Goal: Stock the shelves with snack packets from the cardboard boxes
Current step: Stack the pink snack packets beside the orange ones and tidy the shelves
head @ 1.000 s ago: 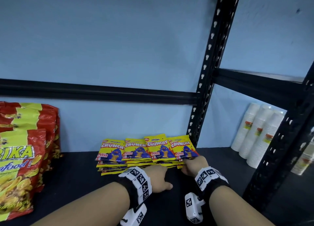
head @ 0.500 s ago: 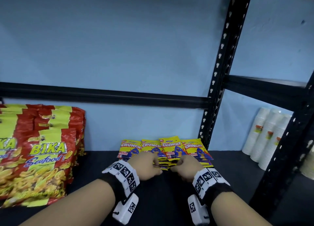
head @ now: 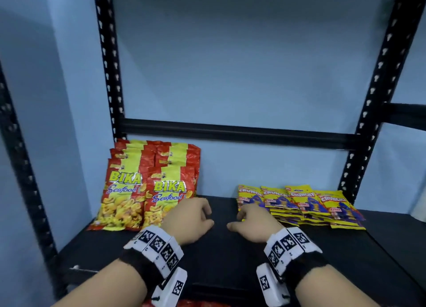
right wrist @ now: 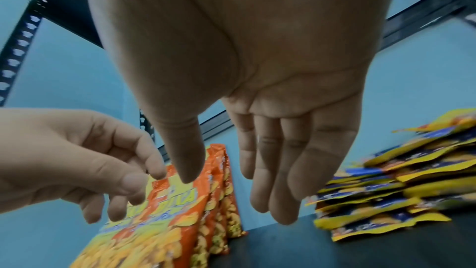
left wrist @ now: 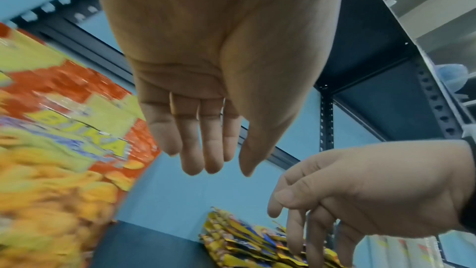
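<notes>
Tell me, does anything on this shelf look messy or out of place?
Slightly. The yellow Crunchy packets lie flat in loose, fanned stacks with corners sticking out unevenly, while the red Bika Seafood bags stand upright in tidy rows. Nothing looks spilled or torn. Both hands are empty.

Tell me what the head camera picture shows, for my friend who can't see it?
Two empty hands, left hand and right hand, hover over a black metal shelf. Red-and-yellow Bika Seafood snack bags stand at the left; flat stacks of small yellow Crunchy packets lie at the right.
</notes>
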Tool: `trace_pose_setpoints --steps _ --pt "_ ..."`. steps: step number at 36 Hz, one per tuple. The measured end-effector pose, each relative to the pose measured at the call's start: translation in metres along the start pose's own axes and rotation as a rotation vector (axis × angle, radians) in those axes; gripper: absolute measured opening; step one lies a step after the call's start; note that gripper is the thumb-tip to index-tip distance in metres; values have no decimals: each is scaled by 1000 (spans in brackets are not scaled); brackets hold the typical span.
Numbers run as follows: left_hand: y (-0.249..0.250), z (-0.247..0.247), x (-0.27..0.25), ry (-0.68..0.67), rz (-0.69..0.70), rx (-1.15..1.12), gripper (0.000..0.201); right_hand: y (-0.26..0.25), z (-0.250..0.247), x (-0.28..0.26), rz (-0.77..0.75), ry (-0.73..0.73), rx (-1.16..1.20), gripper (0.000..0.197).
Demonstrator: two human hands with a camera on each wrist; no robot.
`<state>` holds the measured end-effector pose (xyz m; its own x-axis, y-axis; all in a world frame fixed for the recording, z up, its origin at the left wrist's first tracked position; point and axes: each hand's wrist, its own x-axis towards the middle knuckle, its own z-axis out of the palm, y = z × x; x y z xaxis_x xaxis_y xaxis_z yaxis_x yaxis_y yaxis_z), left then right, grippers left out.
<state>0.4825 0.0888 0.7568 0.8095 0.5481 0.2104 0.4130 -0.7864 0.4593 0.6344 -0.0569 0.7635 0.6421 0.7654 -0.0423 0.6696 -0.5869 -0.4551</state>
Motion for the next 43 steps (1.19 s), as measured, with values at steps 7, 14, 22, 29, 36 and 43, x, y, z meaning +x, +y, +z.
trace_pose_setpoints --steps 7,14,22,29,36,43 --pt "-59 -28 -35 -16 -134 91 20 -51 24 -5 -91 -89 -35 52" --pt "-93 -53 -52 57 -233 177 35 -81 39 4 -248 -57 -106 88" --pt "-130 -69 -54 78 -325 289 66 -110 50 19 -405 -24 -278 95" --pt "-160 -75 -19 18 -273 412 113 -135 73 47 -378 -30 -407 117" --pt "-193 -69 24 -90 -152 537 130 -149 107 76 -247 -52 -439 126" --pt "-218 -59 49 -66 -53 593 132 -155 126 95 -216 35 -458 127"
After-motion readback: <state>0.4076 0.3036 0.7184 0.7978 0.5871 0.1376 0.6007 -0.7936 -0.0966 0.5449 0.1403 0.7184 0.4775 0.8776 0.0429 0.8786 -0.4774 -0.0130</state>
